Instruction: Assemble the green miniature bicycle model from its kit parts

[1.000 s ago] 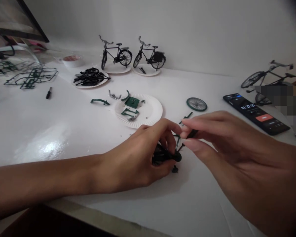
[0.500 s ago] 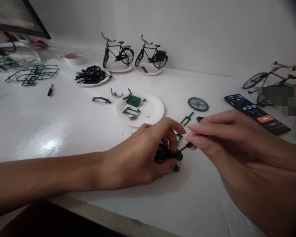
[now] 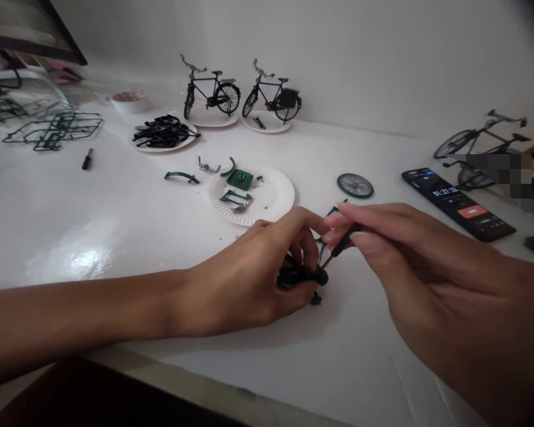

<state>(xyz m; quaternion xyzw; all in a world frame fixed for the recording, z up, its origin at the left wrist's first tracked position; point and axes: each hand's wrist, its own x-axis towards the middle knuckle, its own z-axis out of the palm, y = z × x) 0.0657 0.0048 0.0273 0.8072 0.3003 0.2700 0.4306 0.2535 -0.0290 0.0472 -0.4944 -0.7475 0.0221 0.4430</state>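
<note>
My left hand [image 3: 258, 276] is closed around a dark green model bicycle part [image 3: 321, 276], pressing it near the white table. Most of that part is hidden behind my fingers; a small pedal-like end [image 3: 315, 300] shows below. Between the thumb and fingers of my right hand [image 3: 409, 255] is a small black screwdriver [image 3: 343, 242], tilted down to the left. Its thin tip meets the part beside my left fingertips; the exact contact point cannot be made out. A loose spoked wheel [image 3: 355, 185] lies beyond my right hand.
A paper plate [image 3: 276, 204] holds green parts, with a curved green fender [image 3: 181, 177] beside it. Farther back are a plate of black parts [image 3: 164, 133] and two model bicycles [image 3: 213, 95]. At right lies a phone [image 3: 458, 204]; at left, another screwdriver [image 3: 88, 159] and green sprues [image 3: 56, 131].
My right hand has changed its grip on the screwdriver, which now stands steeper with more of its handle showing. My left hand keeps its hold. The whole view has shifted slightly.
</note>
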